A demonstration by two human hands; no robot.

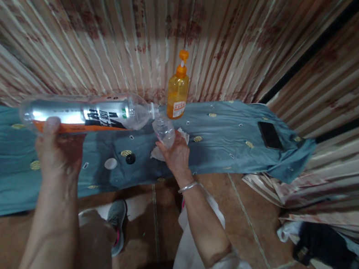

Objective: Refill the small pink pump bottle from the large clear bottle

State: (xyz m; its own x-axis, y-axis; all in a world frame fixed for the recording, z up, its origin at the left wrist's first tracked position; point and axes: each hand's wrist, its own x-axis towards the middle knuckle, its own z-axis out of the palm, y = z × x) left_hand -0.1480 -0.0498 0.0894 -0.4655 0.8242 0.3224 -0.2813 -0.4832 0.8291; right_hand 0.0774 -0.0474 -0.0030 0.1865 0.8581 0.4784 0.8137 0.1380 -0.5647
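My left hand [58, 150] is wrapped round the lower part of a large clear plastic bottle [100, 113] with a silver, black and orange label. The bottle lies nearly level in the air, its mouth pointing right. That mouth meets the neck of a small clear plastic bottle [164, 128], which tilts down to the right. Round the small bottle closes my right hand [176, 151], with a crumpled white tissue [159, 153] at its fingers. On the cloth below lie a white cap [111, 163] and a black cap [130, 159]. Whether liquid passes between the bottles I cannot tell.
An orange pump bottle [177, 91] stands behind the small bottle. A black phone [269, 135] lies at the right of the narrow surface, which a teal patterned cloth [222, 146] covers. Patterned curtains [115, 26] hang behind. Dark clothing [325, 253] is at the lower right.
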